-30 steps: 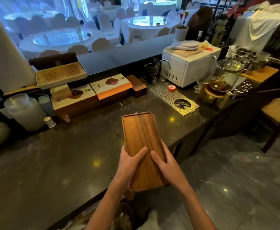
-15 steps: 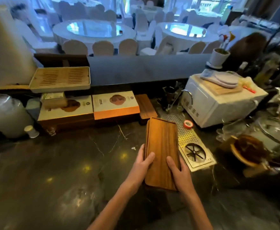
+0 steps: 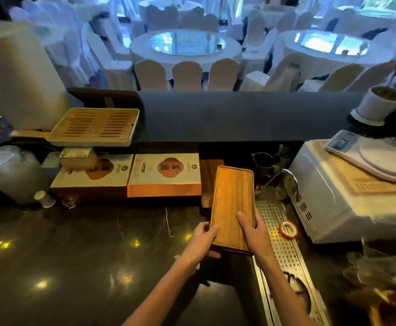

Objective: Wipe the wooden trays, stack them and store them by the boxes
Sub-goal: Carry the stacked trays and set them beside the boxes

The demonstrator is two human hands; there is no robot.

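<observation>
The dark counter (image 3: 79, 255) was spread below, with two boxes (image 3: 164, 175) ranged at its back. A wooden tray (image 3: 232, 203) was held above it, just right of them, over another tray (image 3: 207, 182). It was clasped at its near end by the left hand (image 3: 200, 241) and right hand (image 3: 254, 234). It would best be lowered level and squared before release.

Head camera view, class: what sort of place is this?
Probably a restaurant or banquet hall service bar: round clothed dining tables with covered chairs beyond a dark counter holding a perforated drip tray.
</observation>
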